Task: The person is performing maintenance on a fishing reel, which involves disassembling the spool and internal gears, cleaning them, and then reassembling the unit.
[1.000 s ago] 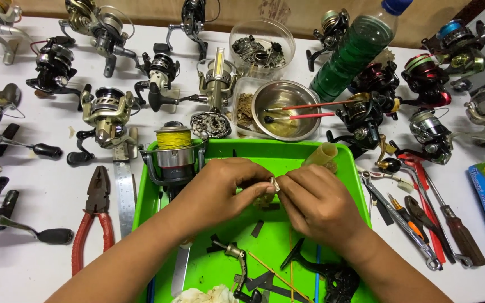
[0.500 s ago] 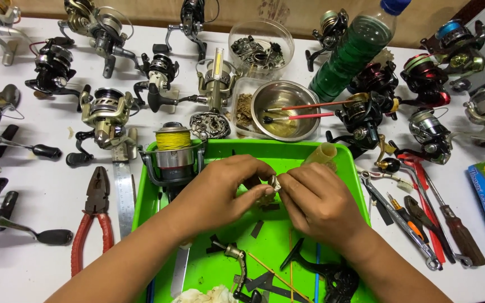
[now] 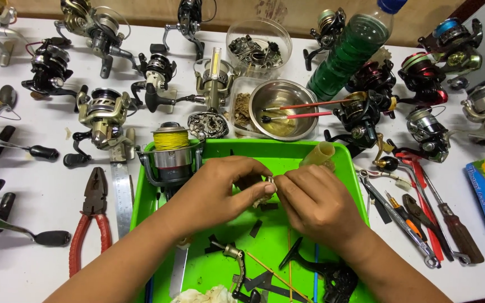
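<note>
Over the green tray (image 3: 332,154) on the desk (image 3: 46,185), your left hand (image 3: 220,191) and right hand (image 3: 312,202) meet fingertip to fingertip, both pinched shut on one small metal part (image 3: 269,184) held between them, equally near each hand; its long axis is too hidden to tell.

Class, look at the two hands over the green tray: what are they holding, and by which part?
Both the left hand and right hand pinch a small metal part between fingertips, at its ends; exactly what it is cannot be told.

Reel repair workbench: fishing reels (image 3: 103,112), pliers (image 3: 92,216), screwdrivers (image 3: 447,224), parts tray (image 3: 141,202).
</note>
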